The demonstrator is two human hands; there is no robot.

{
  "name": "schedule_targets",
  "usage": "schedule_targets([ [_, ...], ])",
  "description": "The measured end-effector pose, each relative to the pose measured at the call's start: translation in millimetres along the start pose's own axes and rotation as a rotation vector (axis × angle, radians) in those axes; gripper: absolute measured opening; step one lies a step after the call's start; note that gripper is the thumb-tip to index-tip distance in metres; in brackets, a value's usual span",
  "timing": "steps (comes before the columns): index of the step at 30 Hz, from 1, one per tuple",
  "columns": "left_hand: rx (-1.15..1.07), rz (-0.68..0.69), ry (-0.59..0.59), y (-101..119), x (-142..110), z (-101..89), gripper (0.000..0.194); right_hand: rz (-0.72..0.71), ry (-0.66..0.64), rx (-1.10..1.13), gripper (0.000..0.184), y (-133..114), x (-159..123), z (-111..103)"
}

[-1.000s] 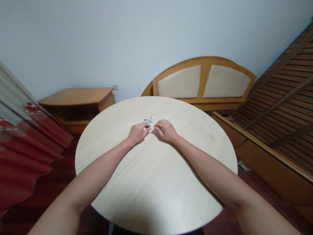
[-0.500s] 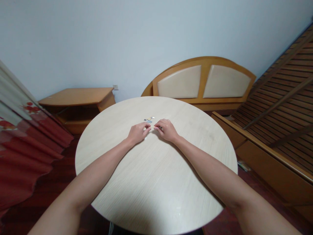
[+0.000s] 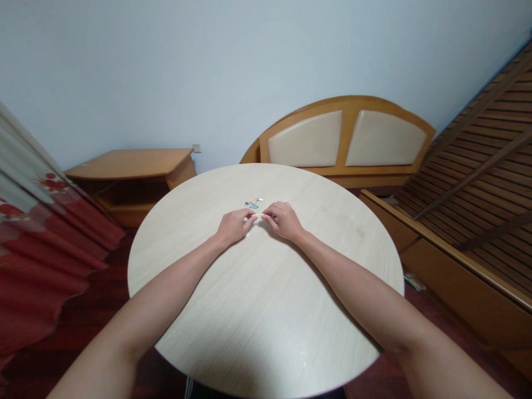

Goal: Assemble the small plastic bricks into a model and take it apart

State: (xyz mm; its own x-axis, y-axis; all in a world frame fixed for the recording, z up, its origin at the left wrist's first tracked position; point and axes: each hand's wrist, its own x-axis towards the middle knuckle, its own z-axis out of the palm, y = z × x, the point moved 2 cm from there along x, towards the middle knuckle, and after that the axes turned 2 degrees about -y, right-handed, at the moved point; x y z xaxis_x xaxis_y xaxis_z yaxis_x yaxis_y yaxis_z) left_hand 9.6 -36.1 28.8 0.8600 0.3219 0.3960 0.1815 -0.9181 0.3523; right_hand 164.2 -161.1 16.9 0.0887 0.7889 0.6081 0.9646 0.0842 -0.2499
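Observation:
My left hand (image 3: 235,225) and my right hand (image 3: 284,219) meet near the far middle of a round, pale wood-grain table (image 3: 266,310). Both are closed, thumb against fingers. Between the fingertips stretches a small, thin, pale yellow piece (image 3: 259,215), pinched at each end; its kind is too small to make out. A dark bit shows at my right fingers. Just beyond the hands lie a few small parts: a grey-blue flat piece (image 3: 253,205) and a yellowish strip with a whitish end (image 3: 255,200).
A low wooden cabinet (image 3: 133,163) stands behind the table on the left, beside a red and cream curtain (image 3: 45,260). A padded wooden headboard (image 3: 347,141) leans at the back wall. Bed side boards (image 3: 453,277) and a slatted wooden frame (image 3: 486,160) are on the right.
The hands stay almost in place. Slightly more of the pale yellow piece shows between the fingertips now. The small parts on the table have not moved.

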Motion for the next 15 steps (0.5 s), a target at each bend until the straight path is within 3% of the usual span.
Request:
schedule_targets([
  [15, 0.000, -0.003, 0.003, 0.6, -0.1, -0.6, 0.021, 0.018, -0.003, -0.019, 0.026, -0.5, 0.5, -0.8],
])
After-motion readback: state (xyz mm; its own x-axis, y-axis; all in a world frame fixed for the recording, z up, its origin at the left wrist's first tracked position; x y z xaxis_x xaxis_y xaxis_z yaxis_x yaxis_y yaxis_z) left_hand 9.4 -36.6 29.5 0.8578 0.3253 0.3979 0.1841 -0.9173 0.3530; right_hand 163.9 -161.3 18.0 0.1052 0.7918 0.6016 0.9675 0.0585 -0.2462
